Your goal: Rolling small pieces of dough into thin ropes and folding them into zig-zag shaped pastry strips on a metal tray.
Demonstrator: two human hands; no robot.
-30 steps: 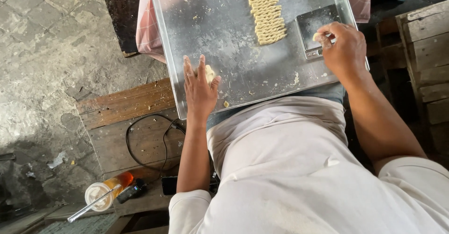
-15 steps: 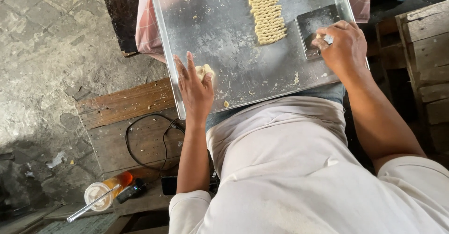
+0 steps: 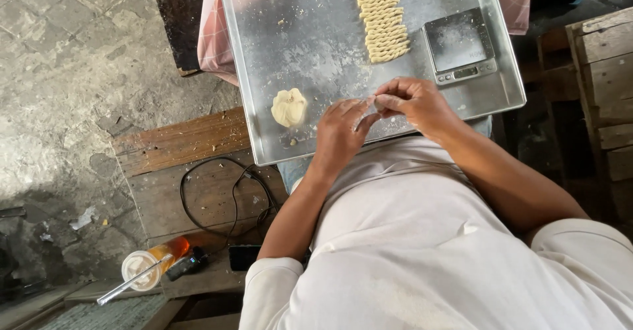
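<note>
A lump of pale dough (image 3: 289, 107) lies on the floured metal tray (image 3: 310, 40). Beside it the left hand (image 3: 339, 132) and right hand (image 3: 414, 102) meet, fingertips pinching a small dough piece (image 3: 377, 100) between them. A digital scale (image 3: 459, 45) sits behind.

A rough home snack-making spot: cracked stone floor (image 3: 72, 73), worn wooden planks (image 3: 178, 142), a floured metal tray (image 3: 316, 46) carrying twisted dough sticks (image 3: 382, 17) and a small digital scale (image 3: 459, 45).
</note>
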